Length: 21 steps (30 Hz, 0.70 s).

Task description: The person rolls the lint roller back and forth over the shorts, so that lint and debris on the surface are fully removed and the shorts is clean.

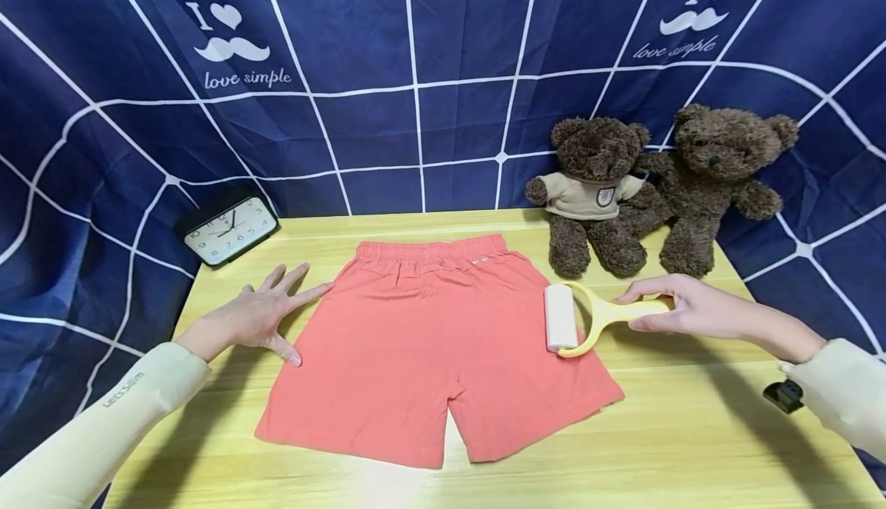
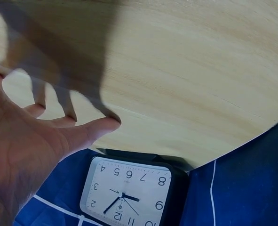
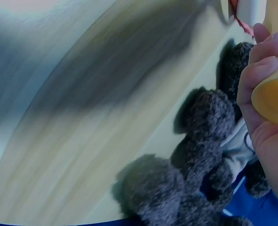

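A pair of coral-red shorts [image 1: 415,340] lies flat on the wooden table, waistband toward the back. My right hand [image 1: 681,307] grips the yellow handle of a lint roller [image 1: 561,318], whose white roll rests on the right side of the shorts. In the right wrist view, the fingers [image 3: 266,68] curl round that handle [image 3: 275,99]. With fingers spread, my left hand [image 1: 266,315] touches the left edge of the shorts. The left wrist view shows this hand [image 2: 30,136] over the tabletop, its fingertips on the wood.
A black-framed clock [image 1: 231,228] stands at the back left. Two brown teddy bears sit at the back right, one in a beige sweater [image 1: 584,195], the other bare [image 1: 713,178]. Blue gridded cloth [image 1: 367,48] hangs behind the table [image 1: 664,432]. A small dark object [image 1: 785,395] is near the right sleeve.
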Tool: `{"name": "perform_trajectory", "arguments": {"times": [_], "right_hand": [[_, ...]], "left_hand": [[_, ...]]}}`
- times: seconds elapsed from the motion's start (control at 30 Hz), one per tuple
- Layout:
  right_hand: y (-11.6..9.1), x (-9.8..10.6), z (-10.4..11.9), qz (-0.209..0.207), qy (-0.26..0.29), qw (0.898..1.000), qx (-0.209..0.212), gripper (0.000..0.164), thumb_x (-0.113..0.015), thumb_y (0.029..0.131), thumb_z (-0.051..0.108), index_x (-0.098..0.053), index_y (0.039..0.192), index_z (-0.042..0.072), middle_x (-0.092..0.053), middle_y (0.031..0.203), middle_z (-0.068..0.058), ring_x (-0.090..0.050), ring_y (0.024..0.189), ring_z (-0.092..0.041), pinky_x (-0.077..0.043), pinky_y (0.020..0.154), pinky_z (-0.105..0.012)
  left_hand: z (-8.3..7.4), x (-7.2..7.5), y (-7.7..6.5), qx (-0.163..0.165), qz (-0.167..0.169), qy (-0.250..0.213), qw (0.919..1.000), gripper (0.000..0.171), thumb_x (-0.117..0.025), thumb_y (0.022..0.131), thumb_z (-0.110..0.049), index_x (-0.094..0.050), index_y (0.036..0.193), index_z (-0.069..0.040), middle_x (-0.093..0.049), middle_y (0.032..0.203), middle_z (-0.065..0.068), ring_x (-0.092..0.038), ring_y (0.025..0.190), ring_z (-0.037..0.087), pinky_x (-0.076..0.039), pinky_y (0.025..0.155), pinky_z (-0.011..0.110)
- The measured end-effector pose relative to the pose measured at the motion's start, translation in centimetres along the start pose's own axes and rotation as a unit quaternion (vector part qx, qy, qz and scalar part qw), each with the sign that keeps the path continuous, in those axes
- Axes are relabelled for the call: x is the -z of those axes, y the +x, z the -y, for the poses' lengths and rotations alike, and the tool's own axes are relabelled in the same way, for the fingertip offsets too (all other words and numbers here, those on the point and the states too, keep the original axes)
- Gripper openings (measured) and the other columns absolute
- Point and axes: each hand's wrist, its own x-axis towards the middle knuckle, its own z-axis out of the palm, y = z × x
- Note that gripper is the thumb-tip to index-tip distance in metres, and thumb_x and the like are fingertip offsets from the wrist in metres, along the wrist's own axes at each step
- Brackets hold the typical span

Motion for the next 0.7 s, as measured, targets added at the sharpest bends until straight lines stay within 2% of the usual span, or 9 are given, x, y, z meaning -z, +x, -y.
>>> {"name": "perform_trajectory", "arguments": {"times": [0.17, 0.23, 0.33, 0.43, 0.6, 0.7], "right_hand": [[-1.2, 0.7, -0.6, 0.013, 0.025, 1.000, -0.003, 0.037, -0.084, 0.094, 0.001, -0.077, 0.125, 0.021, -0.071, 0.095, 0.005, -0.055, 0.059, -0.002, -0.049, 0.048, -0.029], [-1.7, 1.0, -0.9, 0.016, 0.033, 0.999, 0.001, 0.039, -0.083, 0.094, -0.002, -0.077, 0.125, 0.020, -0.070, 0.093, 0.004, -0.054, 0.058, -0.001, -0.048, 0.047, -0.028], [-2.7, 1.4, -1.3, 0.021, 0.042, 0.999, 0.000, 0.039, -0.081, 0.095, -0.005, -0.076, 0.125, 0.019, -0.066, 0.080, 0.003, -0.052, 0.055, 0.000, -0.046, 0.043, -0.027], [-3.6, 1.9, -1.4, 0.019, 0.035, 0.999, -0.009, 0.038, -0.081, 0.095, -0.004, -0.075, 0.126, 0.018, -0.065, 0.079, 0.005, -0.048, 0.053, 0.003, -0.044, 0.041, -0.027], [-5.9, 2.9, -1.4, -0.012, -0.001, 0.999, -0.035, 0.039, -0.082, 0.095, -0.002, -0.077, 0.126, 0.019, -0.061, 0.078, 0.010, -0.044, 0.054, 0.006, -0.042, 0.042, -0.026], [-7.6, 3.3, -1.3, -0.040, -0.018, 0.998, -0.043, 0.040, -0.083, 0.093, -0.005, -0.078, 0.125, 0.018, -0.068, 0.085, 0.006, -0.049, 0.060, 0.000, -0.043, 0.048, -0.026]], "left_hand": [[0.0, 0.1, 0.0, -0.004, -0.001, 0.003, 1.0000, 0.132, -0.086, 0.064, -0.080, -0.030, 0.172, -0.028, -0.015, 0.172, 0.034, -0.023, 0.148, 0.073, -0.037, 0.088, 0.093], [0.0, 0.1, -0.1, -0.008, -0.005, 0.006, 0.9999, 0.132, -0.086, 0.064, -0.080, -0.030, 0.172, -0.028, -0.016, 0.172, 0.034, -0.023, 0.148, 0.073, -0.037, 0.088, 0.093], [0.1, 0.0, -0.3, -0.013, -0.014, 0.009, 0.9998, 0.132, -0.086, 0.064, -0.080, -0.030, 0.171, -0.028, -0.017, 0.171, 0.035, -0.025, 0.146, 0.074, -0.038, 0.086, 0.093], [0.2, -0.3, -0.8, -0.015, -0.017, 0.009, 0.9997, 0.132, -0.087, 0.063, -0.080, -0.031, 0.171, -0.029, -0.019, 0.169, 0.036, -0.026, 0.145, 0.075, -0.039, 0.084, 0.093], [0.3, -0.5, -0.8, -0.026, -0.030, 0.010, 0.9992, 0.132, -0.089, 0.063, -0.079, -0.032, 0.170, -0.028, -0.021, 0.168, 0.036, -0.028, 0.143, 0.076, -0.041, 0.082, 0.092], [0.2, -0.4, -0.3, -0.032, -0.031, 0.007, 0.9990, 0.132, -0.090, 0.063, -0.078, -0.033, 0.170, -0.028, -0.021, 0.169, 0.036, -0.028, 0.144, 0.075, -0.040, 0.083, 0.092]]}}
